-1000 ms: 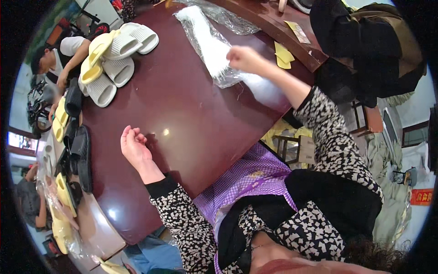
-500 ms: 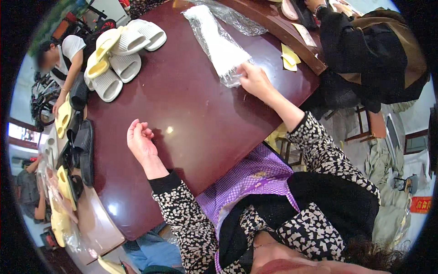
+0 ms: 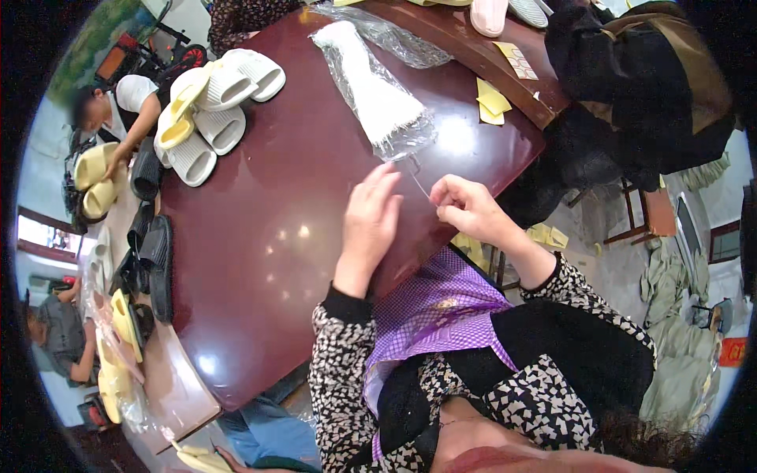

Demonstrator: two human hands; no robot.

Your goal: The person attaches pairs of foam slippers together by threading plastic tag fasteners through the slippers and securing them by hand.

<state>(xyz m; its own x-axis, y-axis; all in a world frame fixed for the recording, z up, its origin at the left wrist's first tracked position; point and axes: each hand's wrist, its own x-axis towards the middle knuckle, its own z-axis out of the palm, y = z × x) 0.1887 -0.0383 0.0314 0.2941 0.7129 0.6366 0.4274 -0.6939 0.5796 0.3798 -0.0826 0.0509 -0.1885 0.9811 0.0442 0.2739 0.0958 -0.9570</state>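
A bundle of thin white strands [image 3: 371,91] lies in a clear plastic bag [image 3: 327,47] on the dark red table. My right hand [image 3: 477,211] is just off the bundle's near end, thumb and fingers pinched on a thin pale strand [image 3: 420,184]. The strand slants up and left from the pinch toward the mouth of the bag. My left hand [image 3: 369,225] is raised to the left of it, its fingers stretched and nothing seen in them. Its fingertips come close to the bag's near end; whether they touch cannot be told.
Grey and yellow slippers [image 3: 209,102] are piled at the table's far left, black slippers [image 3: 158,260] along its left edge. Yellow paper slips [image 3: 493,101] lie by a raised wooden ledge [image 3: 544,102]. A co-worker [image 3: 130,102] at left handles yellow slippers [image 3: 96,169].
My right hand has drawn back from the bundle with a strand in its pinch. My left hand has moved right and up, its fingers straightened. The co-worker has lifted yellow slippers.
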